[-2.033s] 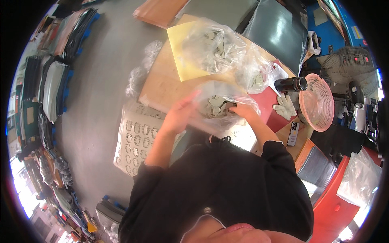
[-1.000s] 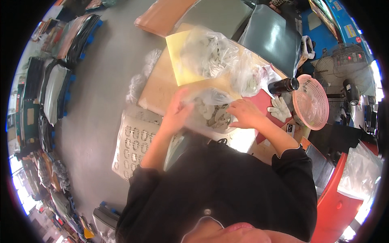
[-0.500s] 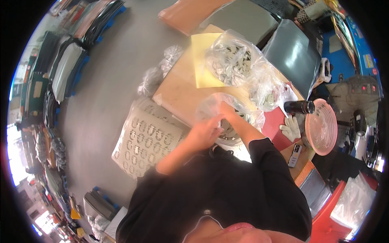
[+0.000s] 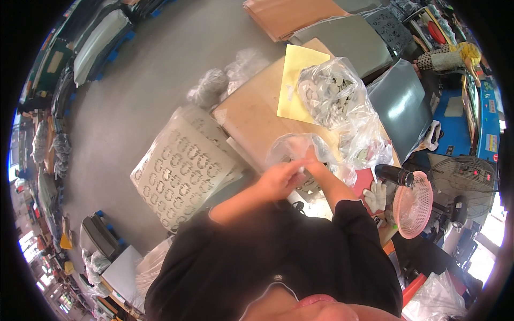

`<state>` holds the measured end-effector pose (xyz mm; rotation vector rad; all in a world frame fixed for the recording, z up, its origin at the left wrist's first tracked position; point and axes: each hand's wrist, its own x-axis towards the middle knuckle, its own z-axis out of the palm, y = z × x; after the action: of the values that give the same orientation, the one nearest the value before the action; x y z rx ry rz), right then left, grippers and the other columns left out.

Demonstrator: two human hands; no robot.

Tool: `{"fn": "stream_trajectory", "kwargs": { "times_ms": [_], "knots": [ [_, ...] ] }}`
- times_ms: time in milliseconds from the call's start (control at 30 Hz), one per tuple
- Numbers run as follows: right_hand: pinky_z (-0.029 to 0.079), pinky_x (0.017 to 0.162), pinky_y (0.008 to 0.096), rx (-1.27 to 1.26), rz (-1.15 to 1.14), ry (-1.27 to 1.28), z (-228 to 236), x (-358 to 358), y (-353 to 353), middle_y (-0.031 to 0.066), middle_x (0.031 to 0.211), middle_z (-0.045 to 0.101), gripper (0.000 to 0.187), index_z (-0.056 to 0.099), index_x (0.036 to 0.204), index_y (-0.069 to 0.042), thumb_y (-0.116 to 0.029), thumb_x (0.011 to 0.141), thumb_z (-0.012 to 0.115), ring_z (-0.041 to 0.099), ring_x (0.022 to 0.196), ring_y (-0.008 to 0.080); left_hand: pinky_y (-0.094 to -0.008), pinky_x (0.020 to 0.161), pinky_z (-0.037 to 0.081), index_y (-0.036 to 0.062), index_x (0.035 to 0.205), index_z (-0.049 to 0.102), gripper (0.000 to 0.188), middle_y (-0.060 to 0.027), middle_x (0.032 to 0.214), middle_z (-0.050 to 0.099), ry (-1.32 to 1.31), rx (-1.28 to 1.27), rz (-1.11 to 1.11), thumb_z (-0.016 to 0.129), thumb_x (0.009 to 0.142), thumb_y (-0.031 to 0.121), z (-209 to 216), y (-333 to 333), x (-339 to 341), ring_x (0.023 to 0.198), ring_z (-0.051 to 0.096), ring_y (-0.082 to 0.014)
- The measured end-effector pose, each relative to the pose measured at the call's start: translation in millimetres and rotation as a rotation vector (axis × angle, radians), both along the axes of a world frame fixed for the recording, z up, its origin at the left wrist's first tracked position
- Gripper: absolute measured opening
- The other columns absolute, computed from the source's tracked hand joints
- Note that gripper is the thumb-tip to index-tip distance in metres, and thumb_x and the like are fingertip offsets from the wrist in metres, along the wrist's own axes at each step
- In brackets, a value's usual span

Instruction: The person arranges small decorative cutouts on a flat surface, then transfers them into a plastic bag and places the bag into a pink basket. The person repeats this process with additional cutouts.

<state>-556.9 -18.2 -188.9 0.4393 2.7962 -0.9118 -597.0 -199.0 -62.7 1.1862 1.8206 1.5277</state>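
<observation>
My left hand is closed beside a clear plastic bag, its fingers gathered at the bag's edge. Meeting it there, my right hand also grips the plastic, though its fingertips are partly veiled by the film. Dark-and-pale cut pieces show inside the bag, beneath my right wrist. Just beyond lies a bigger clear bag of grey cut pieces, partly over a yellow sheet on the tan tabletop. Left of my left forearm stands a stack of pale sheets punched with rows of curved shapes.
To the right are a black bottle, a white glove, a pink basket and a fan. Dark grey sheets lie beyond the table. Crumpled plastic sits off its left edge. Another person is at the far right.
The view has turned, so the table and its things sit further right and the punched sheets further left. My hands stay together at the bag.
</observation>
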Motion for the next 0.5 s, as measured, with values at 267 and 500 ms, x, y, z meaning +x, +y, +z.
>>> {"fn": "stream_trajectory", "kwargs": {
  "times_ms": [267,500],
  "knots": [
    [0.051,0.063,0.0358,0.236,0.300,0.672,72.7,24.7,14.0,0.0069,0.088,0.067,0.014,0.065,0.090,-0.009,-0.007,0.077,0.063,0.064,0.072,0.0269,-0.0235,0.069,0.048,0.0083,0.139,0.036,0.052,-0.0052,0.102,0.065,-0.297,-0.058,0.178,0.049,0.091,-0.004,-10.3,9.4,-5.6,0.068,0.053,-0.0071],
    [0.052,0.069,0.0383,-0.084,-0.295,0.257,115.5,62.1,12.1,0.0097,0.089,0.067,0.017,0.066,0.095,-0.010,-0.014,0.079,0.067,0.064,0.078,0.0308,-0.0222,0.070,0.048,0.0130,0.147,0.020,0.062,-0.0123,0.130,0.053,-0.452,0.001,0.157,0.044,0.092,-0.006,-8.5,17.2,-18.3,0.079,0.051,-0.0059]
  ]
}}
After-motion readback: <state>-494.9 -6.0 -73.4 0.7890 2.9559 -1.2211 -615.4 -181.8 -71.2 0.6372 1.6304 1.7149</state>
